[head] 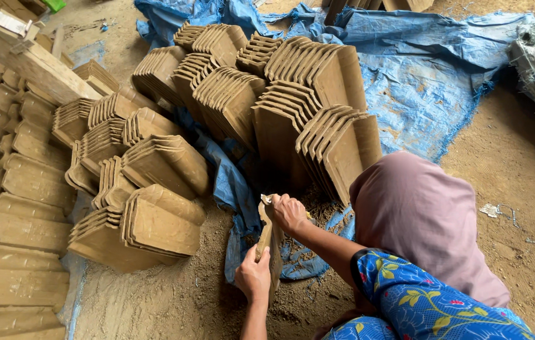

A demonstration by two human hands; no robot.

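Left hand (253, 276) grips the lower edge of an upright clay tile (269, 242), steadying it on the floor; right hand (288, 213) clasps its top with a small tool. Beyond the tile, stacks (160, 220) lean on blue tarp (418, 69).

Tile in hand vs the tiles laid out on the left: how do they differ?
The held tile stands on edge; the left-row tiles lie flat, face up. The held tile is single, gripped by the left hand and right hand; the left-row tiles sit untouched in rows. Both are brown clay, similar shape.
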